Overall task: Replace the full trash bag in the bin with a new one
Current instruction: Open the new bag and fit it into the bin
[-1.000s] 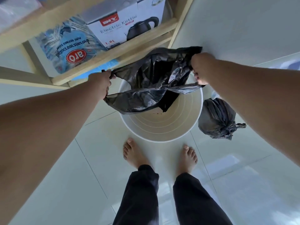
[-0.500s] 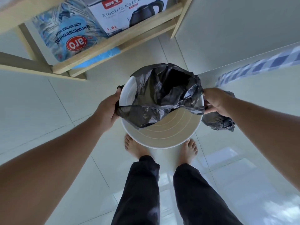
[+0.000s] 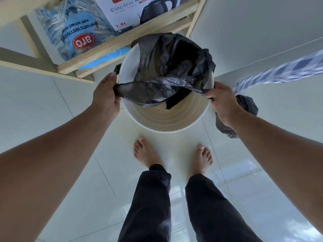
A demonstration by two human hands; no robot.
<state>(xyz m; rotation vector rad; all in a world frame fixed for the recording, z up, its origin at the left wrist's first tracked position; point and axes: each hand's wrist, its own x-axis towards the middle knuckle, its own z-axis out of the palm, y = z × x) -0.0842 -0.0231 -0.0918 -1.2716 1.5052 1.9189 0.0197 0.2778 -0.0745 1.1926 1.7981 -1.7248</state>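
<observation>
A round white bin (image 3: pixel 164 127) stands on the floor in front of my feet. An empty black trash bag (image 3: pixel 167 67) hangs open over the bin's far half, its mouth stretched across the rim. My left hand (image 3: pixel 106 95) grips the bag's edge at the bin's left rim. My right hand (image 3: pixel 222 102) grips the bag's edge at the right rim. The bin's near inner wall shows bare. The full, tied black bag (image 3: pixel 248 109) lies on the floor right of the bin, partly hidden behind my right hand.
A wooden shelf (image 3: pixel 122 44) stands just behind the bin, holding a blue sugar pack (image 3: pixel 73 32) and an electric kettle box (image 3: pixel 138 11). A blue checked cloth (image 3: pixel 283 72) hangs at the right. White floor tiles (image 3: pixel 70 172) surround my bare feet.
Both hands have come down with the bag from above the bin to its rim, spreading the bag's mouth wider. The view has tilted further down.
</observation>
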